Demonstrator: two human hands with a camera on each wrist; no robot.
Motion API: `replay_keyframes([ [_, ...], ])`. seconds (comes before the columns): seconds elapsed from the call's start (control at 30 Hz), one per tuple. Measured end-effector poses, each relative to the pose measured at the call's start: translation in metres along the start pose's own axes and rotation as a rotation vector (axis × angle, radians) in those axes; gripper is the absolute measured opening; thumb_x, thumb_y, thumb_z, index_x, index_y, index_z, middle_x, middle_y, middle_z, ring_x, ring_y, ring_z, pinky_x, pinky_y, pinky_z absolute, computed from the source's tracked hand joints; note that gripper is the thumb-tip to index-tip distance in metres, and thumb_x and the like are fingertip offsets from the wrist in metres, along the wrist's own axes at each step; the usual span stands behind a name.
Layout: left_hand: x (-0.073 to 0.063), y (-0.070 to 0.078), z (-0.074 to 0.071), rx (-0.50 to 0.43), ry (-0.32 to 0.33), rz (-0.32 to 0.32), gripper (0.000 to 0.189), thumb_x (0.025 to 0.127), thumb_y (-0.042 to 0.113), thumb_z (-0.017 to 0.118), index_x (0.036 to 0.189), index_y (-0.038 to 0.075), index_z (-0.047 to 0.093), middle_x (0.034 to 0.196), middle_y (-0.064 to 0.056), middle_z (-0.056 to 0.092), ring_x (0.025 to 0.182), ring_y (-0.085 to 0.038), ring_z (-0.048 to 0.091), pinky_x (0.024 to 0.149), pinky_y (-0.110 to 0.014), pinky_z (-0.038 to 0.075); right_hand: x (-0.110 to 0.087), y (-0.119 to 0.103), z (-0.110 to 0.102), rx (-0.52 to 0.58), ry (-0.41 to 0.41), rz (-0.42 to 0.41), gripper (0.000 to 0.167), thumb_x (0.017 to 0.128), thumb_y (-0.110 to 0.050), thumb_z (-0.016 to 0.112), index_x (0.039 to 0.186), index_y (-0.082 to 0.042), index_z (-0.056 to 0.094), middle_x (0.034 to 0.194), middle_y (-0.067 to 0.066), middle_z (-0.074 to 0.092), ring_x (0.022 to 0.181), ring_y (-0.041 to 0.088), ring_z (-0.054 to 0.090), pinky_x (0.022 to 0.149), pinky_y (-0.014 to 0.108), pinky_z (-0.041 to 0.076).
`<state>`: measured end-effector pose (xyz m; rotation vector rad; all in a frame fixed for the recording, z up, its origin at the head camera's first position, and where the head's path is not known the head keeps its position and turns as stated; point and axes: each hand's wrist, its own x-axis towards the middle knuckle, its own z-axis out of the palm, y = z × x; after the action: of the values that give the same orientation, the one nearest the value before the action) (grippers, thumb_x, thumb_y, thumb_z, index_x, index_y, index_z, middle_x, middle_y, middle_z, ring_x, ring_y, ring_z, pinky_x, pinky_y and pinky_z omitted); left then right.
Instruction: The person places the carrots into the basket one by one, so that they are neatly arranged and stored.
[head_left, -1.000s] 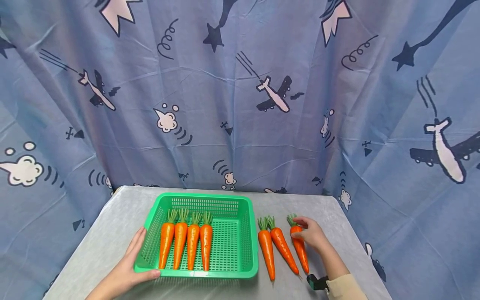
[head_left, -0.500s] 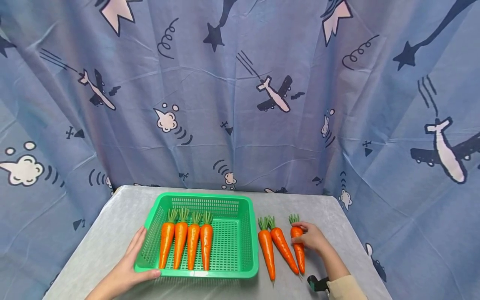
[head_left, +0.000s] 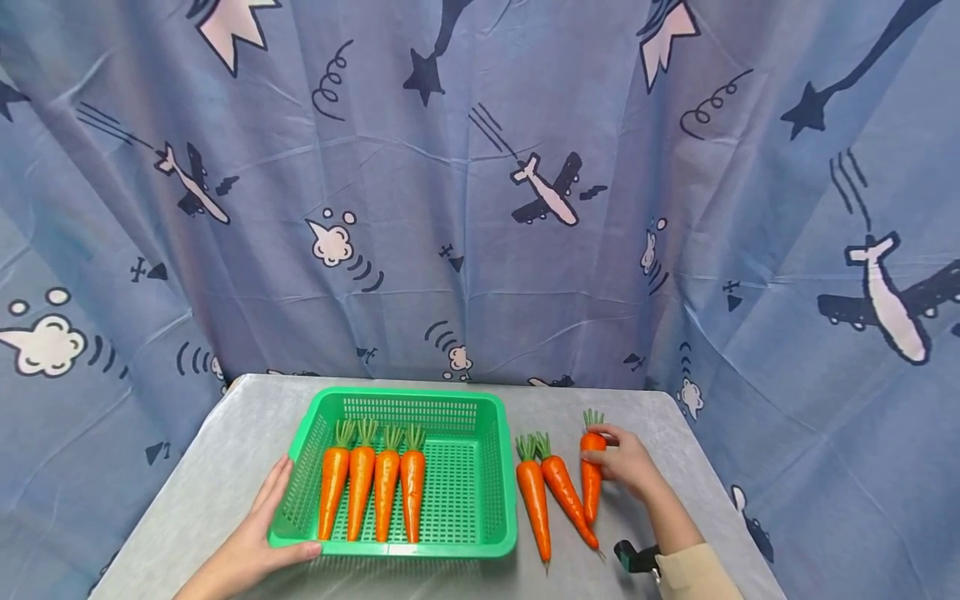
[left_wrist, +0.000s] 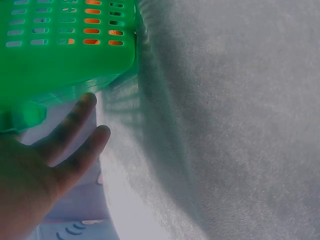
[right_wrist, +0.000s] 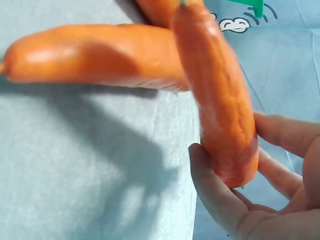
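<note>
A green plastic basket (head_left: 495,479) stands on the table, with several carrots (head_left: 362,483) side by side in its left half, leafy ends toward the back. My left hand (head_left: 258,533) is at its front left corner, thumb on the front rim and straight fingers along the left side. In the left wrist view the fingers (left_wrist: 82,147) are spread beside the basket's wall. My right hand (head_left: 626,458) pinches a carrot (head_left: 592,479) near its leafy end, thumb and fingers on opposite sides. In the right wrist view that carrot (right_wrist: 217,95) is held above the table, its shadow falling apart from it.
Two more carrots lie on the table right of the basket: one carrot (head_left: 533,500) close to its wall, another carrot (head_left: 568,500) slanting beside it. The cloth-covered table (head_left: 225,467) ends at a blue patterned curtain (head_left: 450,250) behind and at both sides.
My right hand has closed on the rightmost carrot and raised it; its tip has swung left and it now sits farther back. The left hand and basket have stayed put.
</note>
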<state>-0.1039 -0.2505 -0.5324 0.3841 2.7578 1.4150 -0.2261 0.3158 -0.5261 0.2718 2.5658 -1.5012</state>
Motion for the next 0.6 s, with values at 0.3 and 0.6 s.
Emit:
replay_keyframes([
  [0.3,0.0,0.0,-0.001,-0.009,-0.016,-0.024,0.117,0.083,0.025,0.082,0.164,0.02,-0.003,0.169,-0.017,-0.006,0.129,0.027,-0.006,0.101,-0.078,0.029,-0.004,-0.016,0.002,0.023,-0.013,-0.068,0.056,0.09,-0.014,0.075,0.142,-0.002,0.054,0.143,0.033,0.044,0.104,0.032,0.06,0.074,0.036,0.06],
  [0.6,0.0,0.001,-0.001,0.001,-0.012,-0.014,0.118,0.083,0.026,0.082,0.164,0.019,-0.003,0.169,-0.017,-0.005,0.129,0.028,-0.006,0.1,-0.078,0.03,-0.002,-0.036,0.006,0.047,-0.035,-0.12,0.057,0.091,-0.019,0.075,0.142,-0.005,0.055,0.144,0.03,0.045,0.111,0.034,0.059,0.079,0.04,0.06],
])
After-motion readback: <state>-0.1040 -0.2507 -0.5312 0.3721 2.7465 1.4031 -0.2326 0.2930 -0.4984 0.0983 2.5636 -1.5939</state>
